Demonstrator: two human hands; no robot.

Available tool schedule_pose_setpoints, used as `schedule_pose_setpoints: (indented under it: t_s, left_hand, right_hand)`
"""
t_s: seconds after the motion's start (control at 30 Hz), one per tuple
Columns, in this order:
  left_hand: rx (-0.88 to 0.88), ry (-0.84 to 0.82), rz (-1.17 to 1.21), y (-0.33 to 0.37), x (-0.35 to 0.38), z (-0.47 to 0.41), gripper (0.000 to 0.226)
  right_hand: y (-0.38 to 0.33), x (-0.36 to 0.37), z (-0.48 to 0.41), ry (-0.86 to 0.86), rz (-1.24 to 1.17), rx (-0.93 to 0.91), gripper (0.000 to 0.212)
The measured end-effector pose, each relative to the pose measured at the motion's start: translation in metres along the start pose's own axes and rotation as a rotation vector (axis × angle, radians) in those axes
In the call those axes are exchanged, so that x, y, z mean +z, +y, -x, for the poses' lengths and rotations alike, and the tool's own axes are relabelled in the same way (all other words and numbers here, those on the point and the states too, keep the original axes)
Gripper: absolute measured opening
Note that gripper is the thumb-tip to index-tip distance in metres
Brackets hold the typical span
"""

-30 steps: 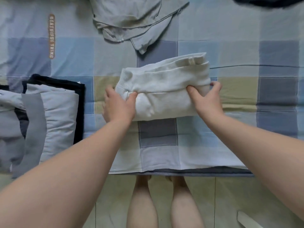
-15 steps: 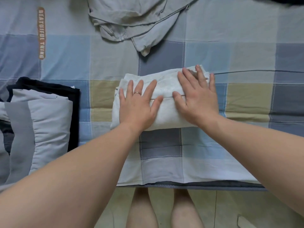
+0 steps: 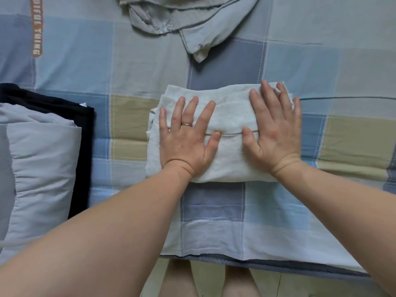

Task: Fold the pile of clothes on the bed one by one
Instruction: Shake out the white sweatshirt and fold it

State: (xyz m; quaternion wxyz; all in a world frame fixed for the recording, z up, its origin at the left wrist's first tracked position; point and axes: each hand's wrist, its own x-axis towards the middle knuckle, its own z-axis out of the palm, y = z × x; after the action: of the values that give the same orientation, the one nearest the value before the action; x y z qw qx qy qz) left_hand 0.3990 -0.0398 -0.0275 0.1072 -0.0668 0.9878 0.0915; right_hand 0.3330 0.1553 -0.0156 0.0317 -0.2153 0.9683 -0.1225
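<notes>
1. Checked blue bedsheet (image 3: 300, 67) lies under your hands; its near edge is just before you.
2. Your left hand (image 3: 186, 142) and right hand (image 3: 275, 133) press flat, fingers spread, on the folded white garment (image 3: 229, 155).
3. Folded stack (image 3: 42, 159) sits left; crumpled grey clothing (image 3: 184, 20) lies beyond, open sheet between.

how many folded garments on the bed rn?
3: white one under both hands, pale blue one at left atop a black one. More may be hidden off-frame left.

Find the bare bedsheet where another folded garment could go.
Free: checked bedsheet right of the folded white garment, and between it and the grey-and-black folded stack. Crowded: top centre, under the crumpled grey shirt.
</notes>
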Motion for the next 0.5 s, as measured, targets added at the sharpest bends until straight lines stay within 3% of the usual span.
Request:
schedule_pose_setpoints:
  t_s: [0.1,0.2,0.3,0.37,0.5]
  left_hand:
    - [-0.032,-0.03,0.014,0.0,-0.006,0.0,0.065]
    - [-0.071,-0.035,0.058,0.003,-0.016,0.005,0.07]
    - [-0.424,-0.011,0.251,0.001,-0.027,0.018,0.083]
    - [-0.738,-0.013,0.439,0.0,-0.033,0.032,0.1]
    - [-0.969,-0.166,0.814,-0.017,-0.052,0.034,0.113]
  right_hand:
    - [-0.006,-0.004,0.0,0.004,-0.106,0.102,0.076]
    - [-0.006,-0.017,0.012,-0.038,-0.383,0.436,0.091]
    - [0.0,-0.034,0.03,-0.143,-0.752,0.767,0.109]
    - [0.005,-0.043,0.041,-0.229,-0.91,0.869,0.098]
    - [0.011,-0.058,0.04,-0.45,-1.173,1.023,0.104]
